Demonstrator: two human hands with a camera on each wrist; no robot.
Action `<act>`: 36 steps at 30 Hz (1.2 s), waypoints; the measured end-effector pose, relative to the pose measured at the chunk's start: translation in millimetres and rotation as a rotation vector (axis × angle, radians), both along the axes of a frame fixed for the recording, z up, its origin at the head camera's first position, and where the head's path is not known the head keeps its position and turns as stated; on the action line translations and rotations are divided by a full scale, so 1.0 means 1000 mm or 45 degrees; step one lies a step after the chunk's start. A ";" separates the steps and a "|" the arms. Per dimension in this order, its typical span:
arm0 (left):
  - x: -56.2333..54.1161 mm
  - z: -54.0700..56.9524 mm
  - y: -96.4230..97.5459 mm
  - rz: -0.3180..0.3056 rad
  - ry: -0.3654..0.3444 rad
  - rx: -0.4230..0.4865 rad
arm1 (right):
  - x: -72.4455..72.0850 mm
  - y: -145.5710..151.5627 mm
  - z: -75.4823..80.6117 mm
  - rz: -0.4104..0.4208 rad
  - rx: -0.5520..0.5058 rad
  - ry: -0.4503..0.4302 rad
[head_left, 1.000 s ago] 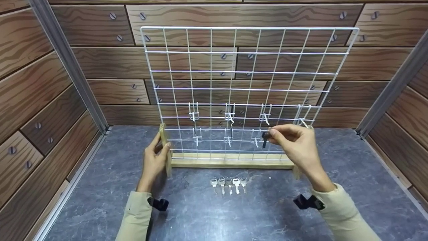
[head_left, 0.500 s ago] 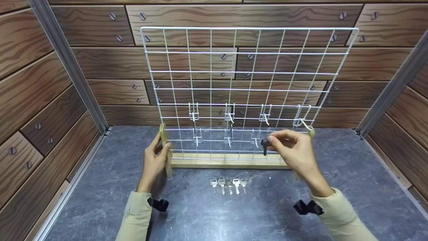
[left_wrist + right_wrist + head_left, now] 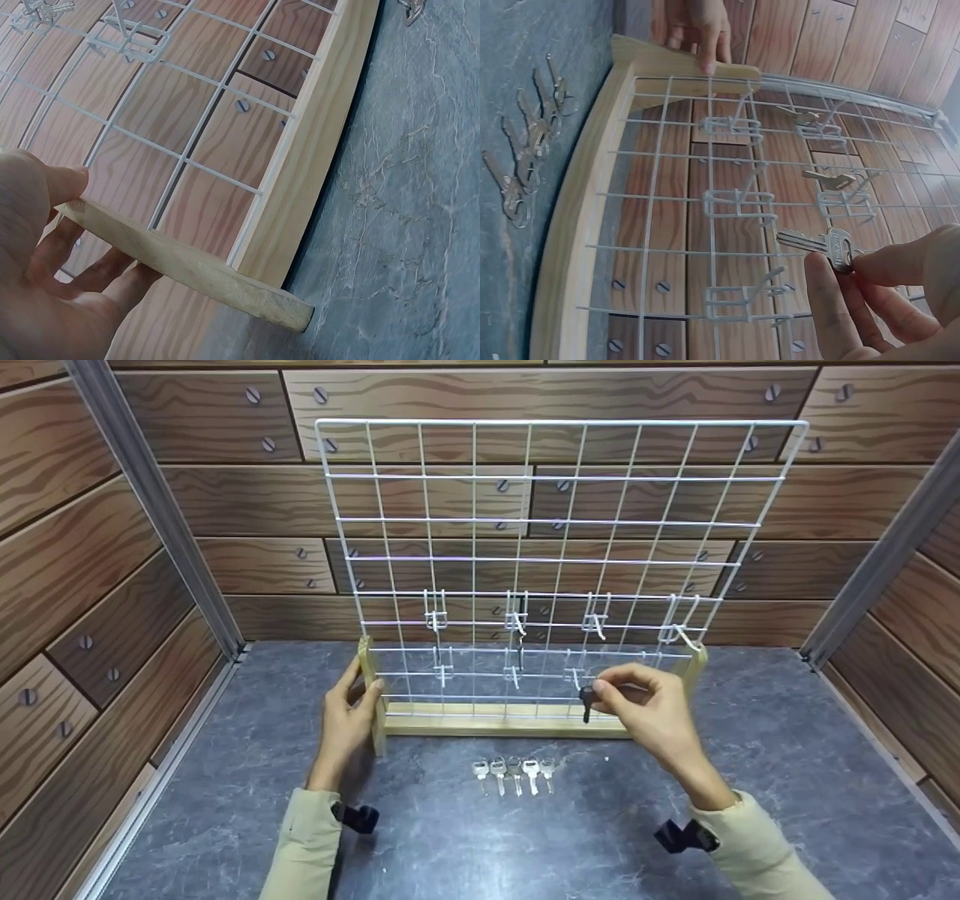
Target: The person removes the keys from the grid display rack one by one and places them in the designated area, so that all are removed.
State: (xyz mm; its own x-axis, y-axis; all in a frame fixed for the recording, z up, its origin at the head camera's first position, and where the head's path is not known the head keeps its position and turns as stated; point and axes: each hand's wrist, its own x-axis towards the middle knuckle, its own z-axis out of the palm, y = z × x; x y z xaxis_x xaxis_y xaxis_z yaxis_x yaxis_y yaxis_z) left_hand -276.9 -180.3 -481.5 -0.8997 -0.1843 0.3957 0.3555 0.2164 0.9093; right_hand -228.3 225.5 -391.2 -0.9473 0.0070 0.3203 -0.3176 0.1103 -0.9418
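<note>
Head view gives me the right hand (image 3: 646, 705) pinching a key (image 3: 586, 705) between thumb and fingers, its blade pointing down, near the rightmost lower hook (image 3: 575, 678) of the white wire grid (image 3: 474, 520). I see the left hand (image 3: 349, 721) gripping the wooden side post (image 3: 187, 265), thumb and fingers on opposite faces. Five silver keys (image 3: 514, 768) lie in a row on the table (image 3: 450, 847), and my right wrist view shows two hung keys (image 3: 834, 181) at upper hooks (image 3: 846, 214).

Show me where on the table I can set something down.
Open table: nearer than the row of keys, between the sleeves; left of the left hand, to the left wall; right of the right hand, to the right wall. Crowded: the lower grid, where hooks cluster near the held key.
</note>
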 end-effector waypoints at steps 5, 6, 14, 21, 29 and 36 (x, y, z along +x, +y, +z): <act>-0.001 -0.001 -0.001 -0.003 -0.013 0.008 | 0.000 -0.001 -0.009 0.015 -0.006 -0.051; -0.001 -0.001 -0.001 -0.003 -0.015 0.008 | 0.000 -0.001 -0.011 0.019 -0.008 -0.063; -0.001 -0.002 -0.001 -0.004 -0.006 -0.005 | -0.006 0.001 -0.028 0.045 -0.007 -0.128; -0.001 -0.001 -0.001 -0.013 -0.007 -0.015 | -0.010 0.002 -0.040 0.076 -0.007 -0.184; 0.000 0.000 0.000 0.003 -0.026 0.002 | -0.013 0.002 -0.051 0.071 0.058 -0.204; 0.001 0.001 0.000 -0.007 -0.032 -0.003 | -0.014 -0.001 -0.062 0.067 0.135 -0.208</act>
